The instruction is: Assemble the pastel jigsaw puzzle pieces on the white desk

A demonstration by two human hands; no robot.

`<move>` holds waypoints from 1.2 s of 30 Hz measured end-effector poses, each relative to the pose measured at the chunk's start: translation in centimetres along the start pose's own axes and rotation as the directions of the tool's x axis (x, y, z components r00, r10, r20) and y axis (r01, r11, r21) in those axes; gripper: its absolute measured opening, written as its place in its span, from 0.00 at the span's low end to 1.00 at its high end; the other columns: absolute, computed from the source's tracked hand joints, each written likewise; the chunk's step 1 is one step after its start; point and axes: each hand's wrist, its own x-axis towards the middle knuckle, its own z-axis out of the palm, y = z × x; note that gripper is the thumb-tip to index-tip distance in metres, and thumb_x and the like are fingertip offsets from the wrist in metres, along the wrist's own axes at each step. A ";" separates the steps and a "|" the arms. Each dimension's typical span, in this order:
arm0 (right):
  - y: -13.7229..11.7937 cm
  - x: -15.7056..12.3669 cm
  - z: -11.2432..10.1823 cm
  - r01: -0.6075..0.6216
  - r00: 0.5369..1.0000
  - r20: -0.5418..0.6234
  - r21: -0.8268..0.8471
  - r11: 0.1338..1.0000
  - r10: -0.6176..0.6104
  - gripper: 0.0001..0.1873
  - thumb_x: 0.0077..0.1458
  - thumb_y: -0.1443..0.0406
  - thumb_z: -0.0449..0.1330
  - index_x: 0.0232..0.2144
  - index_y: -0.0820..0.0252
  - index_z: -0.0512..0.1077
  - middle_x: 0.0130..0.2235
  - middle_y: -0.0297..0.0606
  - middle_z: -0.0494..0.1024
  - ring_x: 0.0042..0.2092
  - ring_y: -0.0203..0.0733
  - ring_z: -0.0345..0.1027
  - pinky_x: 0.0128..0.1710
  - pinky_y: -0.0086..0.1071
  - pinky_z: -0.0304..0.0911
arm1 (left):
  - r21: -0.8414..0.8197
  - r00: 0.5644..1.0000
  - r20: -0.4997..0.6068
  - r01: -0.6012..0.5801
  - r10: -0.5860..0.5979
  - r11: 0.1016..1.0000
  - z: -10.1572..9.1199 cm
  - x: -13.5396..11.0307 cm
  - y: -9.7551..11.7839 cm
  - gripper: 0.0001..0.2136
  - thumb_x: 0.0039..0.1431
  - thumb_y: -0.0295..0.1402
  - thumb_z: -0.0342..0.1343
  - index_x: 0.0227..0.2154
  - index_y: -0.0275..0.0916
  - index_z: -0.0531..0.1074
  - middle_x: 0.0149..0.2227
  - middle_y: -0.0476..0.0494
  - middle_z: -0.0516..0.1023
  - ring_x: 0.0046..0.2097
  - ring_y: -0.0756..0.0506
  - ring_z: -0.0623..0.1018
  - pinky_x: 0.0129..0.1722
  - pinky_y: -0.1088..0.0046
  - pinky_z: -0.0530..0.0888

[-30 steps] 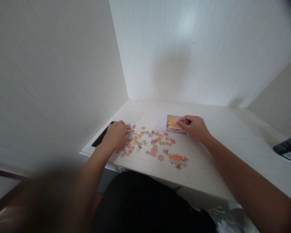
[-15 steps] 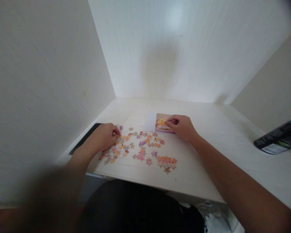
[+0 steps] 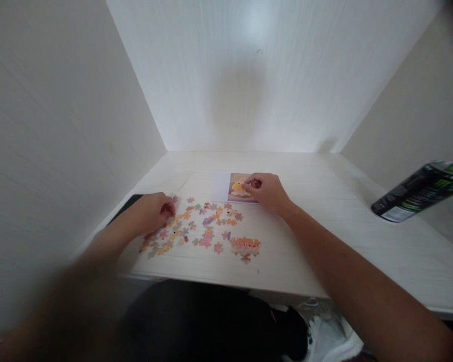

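Loose jigsaw puzzle pieces in pink, yellow and purple lie spread over the white tabletop. My left hand rests at the left edge of the pieces, fingers curled together; what they hold, if anything, is hidden. My right hand lies over the right part of a picture card that shows a yellow figure. Its thumb and forefinger are pinched above the picture, and I cannot make out anything between them. Nearer to me, several pieces are joined into an orange block with lettering.
A dark drink can with green marks stands at the right, looking tilted in this view. Under my left forearm lies a flat black object. White panels close off the back and both sides of the tabletop.
The view has turned a little to the right, so everything appears shifted left and more of the can shows. Both hands keep nearly the same places relative to the pieces and the card.
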 end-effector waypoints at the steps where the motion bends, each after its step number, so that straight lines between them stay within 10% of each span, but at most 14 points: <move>1: 0.1 0.0 0.1 0.003 1.000 -0.004 0.008 1.000 -0.003 0.09 0.50 0.61 0.62 0.28 0.61 0.78 0.21 0.32 0.71 0.24 0.32 0.58 0.26 0.29 0.51 | 0.008 1.000 0.003 -0.002 0.002 1.000 0.0 0.1 0.0 0.08 0.51 0.25 0.54 0.30 0.40 0.77 0.34 0.45 0.79 0.35 0.45 0.76 0.37 0.71 0.68; 28: 0.2 0.0 -0.1 -0.015 1.000 0.022 0.030 0.999 0.014 0.11 0.50 0.62 0.60 0.31 0.62 0.80 0.24 0.34 0.75 0.26 0.34 0.62 0.28 0.29 0.52 | -0.115 0.995 -0.004 -0.096 0.096 0.989 -1.2 -1.5 -0.1 0.07 0.50 0.36 0.51 0.25 0.40 0.72 0.28 0.45 0.76 0.31 0.46 0.73 0.33 0.71 0.68; 36: 0.1 0.0 -0.1 0.002 1.000 0.011 0.005 1.000 -0.003 0.10 0.50 0.62 0.60 0.30 0.61 0.79 0.23 0.34 0.74 0.26 0.34 0.61 0.28 0.29 0.52 | -0.527 0.965 -0.135 -0.262 0.224 0.808 -1.3 -4.2 5.0 0.13 0.61 0.42 0.53 0.35 0.38 0.75 0.32 0.46 0.77 0.33 0.49 0.73 0.33 0.73 0.70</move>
